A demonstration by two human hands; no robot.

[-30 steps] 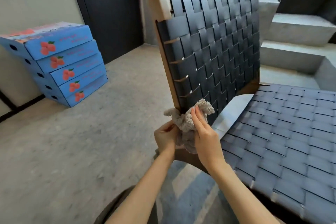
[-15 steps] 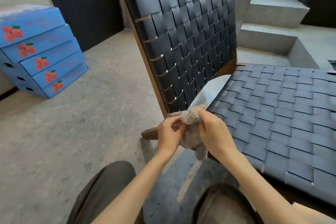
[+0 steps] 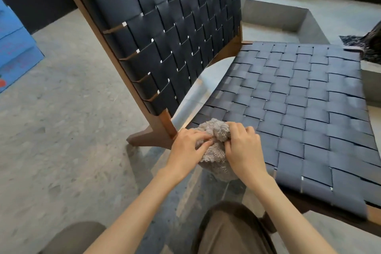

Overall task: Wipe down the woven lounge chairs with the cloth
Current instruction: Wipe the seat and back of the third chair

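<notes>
A lounge chair with dark navy woven straps on a brown wooden frame fills the view: its backrest (image 3: 175, 33) leans up at the left and its seat (image 3: 299, 109) spreads to the right. A fluffy grey-beige cloth (image 3: 216, 150) is bunched at the seat's near left corner. My left hand (image 3: 187, 148) pinches the cloth from the left. My right hand (image 3: 245, 150) grips it from the right, fingers curled into the fabric. The lower part of the cloth hangs below the seat edge.
Blue fruit boxes (image 3: 14, 47) stand stacked at the far left on the grey speckled floor (image 3: 61, 130). Concrete steps (image 3: 276, 10) rise behind the chair. A dark patterned fabric (image 3: 367, 41) lies at the right edge. My knees show at the bottom.
The view has dropped lower and closer to the chair. Both hands carried the cloth from beside the backrest's lower frame to the seat's near left corner and keep working it between them.
</notes>
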